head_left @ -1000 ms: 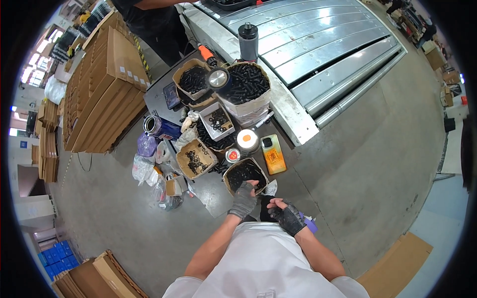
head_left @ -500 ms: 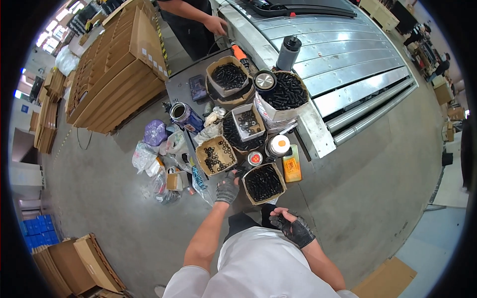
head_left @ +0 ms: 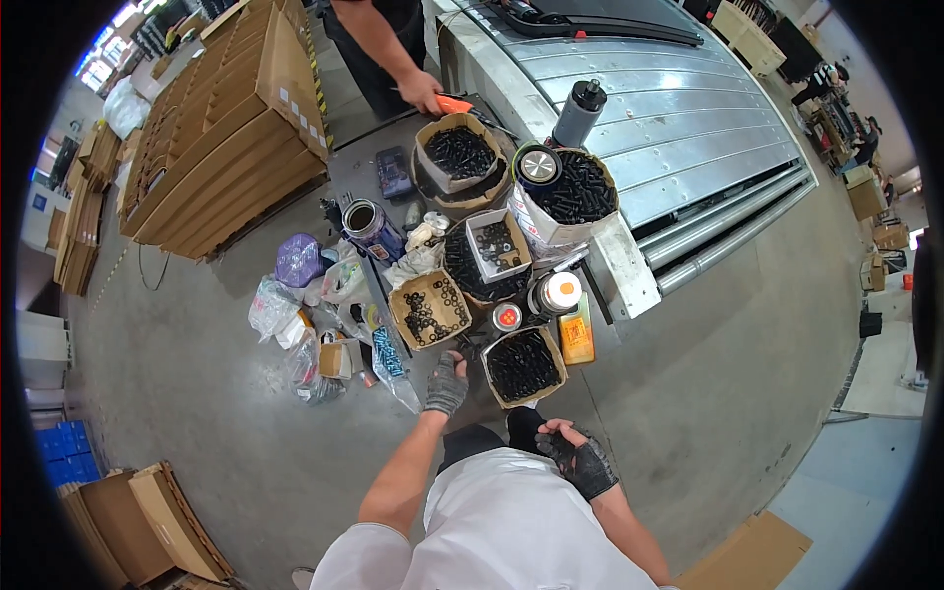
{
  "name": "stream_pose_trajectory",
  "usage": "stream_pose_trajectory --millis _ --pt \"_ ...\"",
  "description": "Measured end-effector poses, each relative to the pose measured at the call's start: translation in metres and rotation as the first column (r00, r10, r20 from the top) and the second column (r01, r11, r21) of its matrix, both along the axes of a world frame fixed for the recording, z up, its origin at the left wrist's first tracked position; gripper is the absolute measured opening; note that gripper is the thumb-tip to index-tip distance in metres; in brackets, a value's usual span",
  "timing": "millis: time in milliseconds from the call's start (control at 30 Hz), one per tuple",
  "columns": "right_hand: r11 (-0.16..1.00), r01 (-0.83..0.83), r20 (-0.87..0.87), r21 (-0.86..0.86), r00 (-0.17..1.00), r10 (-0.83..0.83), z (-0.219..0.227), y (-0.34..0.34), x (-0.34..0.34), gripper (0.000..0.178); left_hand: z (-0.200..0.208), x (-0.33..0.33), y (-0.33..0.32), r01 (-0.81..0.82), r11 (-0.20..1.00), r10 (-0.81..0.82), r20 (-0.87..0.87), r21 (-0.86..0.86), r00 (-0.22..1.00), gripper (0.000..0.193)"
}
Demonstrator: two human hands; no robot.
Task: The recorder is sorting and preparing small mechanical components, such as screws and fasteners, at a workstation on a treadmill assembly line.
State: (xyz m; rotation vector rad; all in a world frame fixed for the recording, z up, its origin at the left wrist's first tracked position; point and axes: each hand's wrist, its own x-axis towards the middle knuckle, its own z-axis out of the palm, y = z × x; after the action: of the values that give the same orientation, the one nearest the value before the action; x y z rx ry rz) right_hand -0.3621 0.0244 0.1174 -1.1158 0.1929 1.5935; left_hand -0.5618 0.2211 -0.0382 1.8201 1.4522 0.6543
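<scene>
My left hand, in a grey fingerless glove, is at the near edge of the small table with its fingers drawn together. What they hold, if anything, is too small to make out. Just beyond it sits an open cardboard box of black rings. To its right stands a box of black bolts. Closer to my body, my right hand, in a dark fingerless glove, is closed with its fingers curled inward. Whatever lies inside that grip is hidden.
Behind these are a white box of rings, more bolt containers, a white-lidded bottle and a yellow-orange case. Plastic bags lie at left. Across the table, another person's hand grips an orange tool. A metal roller table stands right.
My left hand has drawn back slightly from the small black parts near the ring box. My right hand stays closed. The other person's hand has taken hold of the orange tool.
</scene>
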Motion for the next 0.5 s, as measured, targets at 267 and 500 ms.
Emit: stream_pose_trajectory --millis 267,500 --pt "1.000 0.008 0.013 -0.001 1.000 -0.008 0.004 0.004 0.000 0.028 -0.008 -0.023 0.017 0.420 0.906 -0.395 -0.248 0.056 0.885 0.029" --pt "0.997 0.073 0.018 0.038 0.997 -0.074 0.009 -0.003 -0.007 0.029 0.012 -0.014 0.010 0.232 0.966 -0.257 -0.393 -0.111 0.883 0.028"
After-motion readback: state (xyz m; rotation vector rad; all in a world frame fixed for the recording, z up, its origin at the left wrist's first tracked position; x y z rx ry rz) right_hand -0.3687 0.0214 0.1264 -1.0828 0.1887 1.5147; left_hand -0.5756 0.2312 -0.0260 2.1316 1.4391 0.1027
